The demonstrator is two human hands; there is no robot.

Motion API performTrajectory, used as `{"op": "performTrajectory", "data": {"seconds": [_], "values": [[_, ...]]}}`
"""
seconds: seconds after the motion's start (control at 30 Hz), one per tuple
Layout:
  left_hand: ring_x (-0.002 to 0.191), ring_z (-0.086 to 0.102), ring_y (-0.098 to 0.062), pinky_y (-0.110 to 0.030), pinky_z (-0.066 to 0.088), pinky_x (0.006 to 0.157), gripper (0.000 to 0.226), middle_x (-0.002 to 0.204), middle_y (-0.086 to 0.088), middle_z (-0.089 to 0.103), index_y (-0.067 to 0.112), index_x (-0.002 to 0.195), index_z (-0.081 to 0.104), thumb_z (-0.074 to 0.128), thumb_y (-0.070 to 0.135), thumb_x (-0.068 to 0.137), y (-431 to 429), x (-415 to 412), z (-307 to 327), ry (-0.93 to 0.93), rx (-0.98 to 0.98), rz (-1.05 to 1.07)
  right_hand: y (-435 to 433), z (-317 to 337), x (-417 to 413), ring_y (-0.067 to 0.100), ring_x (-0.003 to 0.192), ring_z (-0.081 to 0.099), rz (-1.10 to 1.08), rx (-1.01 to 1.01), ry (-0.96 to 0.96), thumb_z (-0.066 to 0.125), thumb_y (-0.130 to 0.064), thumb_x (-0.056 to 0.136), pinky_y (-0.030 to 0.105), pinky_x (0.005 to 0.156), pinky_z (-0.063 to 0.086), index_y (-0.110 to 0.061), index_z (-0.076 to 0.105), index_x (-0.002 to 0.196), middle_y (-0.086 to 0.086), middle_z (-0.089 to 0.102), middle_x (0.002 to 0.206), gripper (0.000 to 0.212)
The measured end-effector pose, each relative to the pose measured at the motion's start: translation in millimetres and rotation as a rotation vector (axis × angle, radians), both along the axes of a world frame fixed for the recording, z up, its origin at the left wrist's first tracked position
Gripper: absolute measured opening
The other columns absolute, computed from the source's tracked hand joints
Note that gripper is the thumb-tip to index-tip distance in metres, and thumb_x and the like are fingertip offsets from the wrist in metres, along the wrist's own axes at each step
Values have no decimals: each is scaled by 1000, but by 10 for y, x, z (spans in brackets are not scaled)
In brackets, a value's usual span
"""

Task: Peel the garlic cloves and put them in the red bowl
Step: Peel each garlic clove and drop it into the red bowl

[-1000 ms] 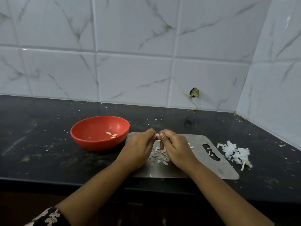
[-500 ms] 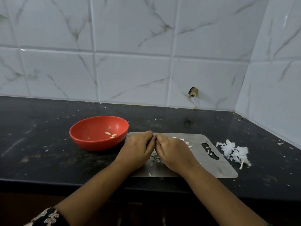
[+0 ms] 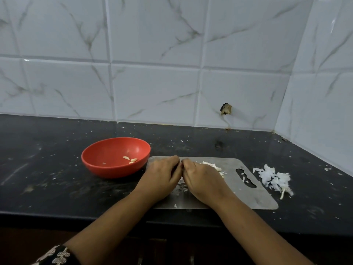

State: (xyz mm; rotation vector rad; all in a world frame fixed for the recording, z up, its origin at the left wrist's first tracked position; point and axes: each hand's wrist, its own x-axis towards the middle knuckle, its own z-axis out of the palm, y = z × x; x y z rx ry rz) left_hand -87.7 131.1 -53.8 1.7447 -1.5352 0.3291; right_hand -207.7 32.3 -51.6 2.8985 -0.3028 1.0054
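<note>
A red bowl (image 3: 114, 170) sits on the black counter, left of a steel cutting board (image 3: 254, 199). Three peeled garlic cloves (image 3: 131, 160) lie inside the bowl. My left hand (image 3: 162, 178) and my right hand (image 3: 204, 178) are over the board's left part, knuckles up, with curled fingertips meeting at the far side. The clove they pinch is hidden between the fingers. Loose peel scraps (image 3: 181, 185) lie on the board under and between the hands, and more peel (image 3: 212, 166) lies just beyond the right hand.
A pile of white garlic skins (image 3: 273, 178) lies on the counter right of the board. Small peel flecks dot the black counter (image 3: 47, 169). Tiled walls close the back and the right side. A chipped hole (image 3: 226, 109) marks the back wall.
The clove seen between my fingertips a second ago is now covered. Both hands have dropped lower onto the board and closed together.
</note>
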Motion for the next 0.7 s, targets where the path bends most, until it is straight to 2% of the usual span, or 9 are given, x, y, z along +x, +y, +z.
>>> {"op": "performTrajectory", "data": {"seconds": [0.07, 0.13, 0.2, 0.27, 0.33, 0.43, 0.57, 0.7], "values": [[61, 49, -9, -31, 42, 61, 23, 66, 5, 54, 21, 73, 50, 50, 21, 96, 0, 5, -5, 2, 3, 0, 9, 9, -5, 13, 47, 41, -4, 10, -15, 47, -12, 93, 21, 45, 21, -9, 58, 84, 5, 61, 63, 14], [61, 49, -9, -32, 42, 61, 23, 66, 5, 54, 22, 73, 49, 50, 21, 96, -1, 4, -6, 7, 0, -7, 7, 19, -6, 8, 44, 31, -25, 0, -33, 52, -10, 87, 13, 42, 11, -11, 57, 79, 0, 57, 56, 9], [61, 49, -10, -33, 42, 62, 24, 66, 4, 54, 22, 73, 49, 49, 22, 97, -3, 4, -6, 11, 0, -12, -1, 14, -4, 7, 43, 29, -33, -2, -37, 54, -9, 84, 11, 42, 6, -13, 56, 77, -1, 55, 53, 7], [61, 49, -10, -34, 42, 62, 24, 65, 5, 53, 19, 74, 50, 46, 25, 96, -6, 8, -6, 14, 2, -20, -30, -2, -1, 12, 41, 37, -24, -3, -37, 51, -10, 86, 16, 40, 12, -11, 56, 80, 1, 57, 56, 8], [60, 49, -10, -35, 42, 62, 23, 63, 6, 52, 19, 75, 50, 44, 25, 96, 2, 4, 0, 25, -3, -37, -37, 0, -8, 21, 48, 51, -13, 12, -20, 46, -11, 94, 27, 44, 27, -9, 56, 88, 6, 59, 64, 12], [57, 51, -11, -38, 43, 60, 20, 60, 6, 52, 20, 78, 50, 42, 23, 96, 16, -9, 21, 84, -22, -92, -33, 39, -41, 22, 62, 55, 45, 189, -2, 39, -21, 102, 36, 55, 40, -9, 55, 100, 7, 61, 74, 20], [56, 56, -9, -38, 48, 62, 19, 63, 6, 58, 16, 91, 58, 41, 23, 98, 8, 12, 26, 128, -26, -124, -41, 63, -47, 19, 66, 57, 101, 409, -77, 40, -21, 101, 44, 61, 47, -14, 56, 97, 5, 62, 74, 18], [57, 60, -6, -26, 49, 59, 19, 66, 7, 62, 17, 95, 61, 45, 25, 99, 12, 27, 35, 153, -47, -107, -45, 62, -46, 19, 66, 59, 126, 522, -85, 41, -16, 101, 42, 62, 49, -18, 59, 96, 6, 65, 77, 18]]}}
